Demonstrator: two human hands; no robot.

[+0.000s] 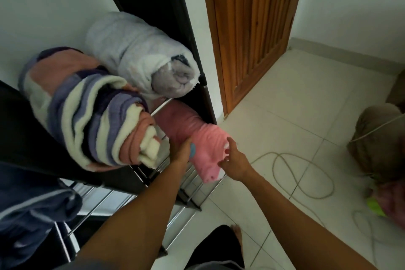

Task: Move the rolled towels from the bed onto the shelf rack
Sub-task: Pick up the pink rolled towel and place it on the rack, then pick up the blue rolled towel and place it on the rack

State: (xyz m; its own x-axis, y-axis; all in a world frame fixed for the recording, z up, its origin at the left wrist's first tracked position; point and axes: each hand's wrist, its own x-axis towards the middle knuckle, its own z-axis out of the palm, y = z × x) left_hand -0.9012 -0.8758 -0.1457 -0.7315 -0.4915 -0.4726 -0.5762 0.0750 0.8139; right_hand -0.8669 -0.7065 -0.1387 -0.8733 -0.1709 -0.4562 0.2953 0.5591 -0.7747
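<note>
A pink rolled towel (pixel 203 149) lies on a lower tier of the black shelf rack (pixel 206 94), its near end sticking out over the floor. My left hand (pixel 180 149) presses against its left side with straight fingers. My right hand (pixel 232 160) is at the towel's right side, fingers spread and touching it lightly. On the tier above lie a white and grey rolled towel (pixel 140 55) and a striped purple, cream and pink rolled towel (pixel 87 112), side by side.
A wooden door (pixel 252 28) stands right of the rack. A white cord (pixel 306 173) loops across the tiled floor. A brown bundle (pixel 379 138) sits at the right edge. Dark blue cloth (pixel 28 215) hangs at lower left. Bare metal rails (pixel 98 208) show below.
</note>
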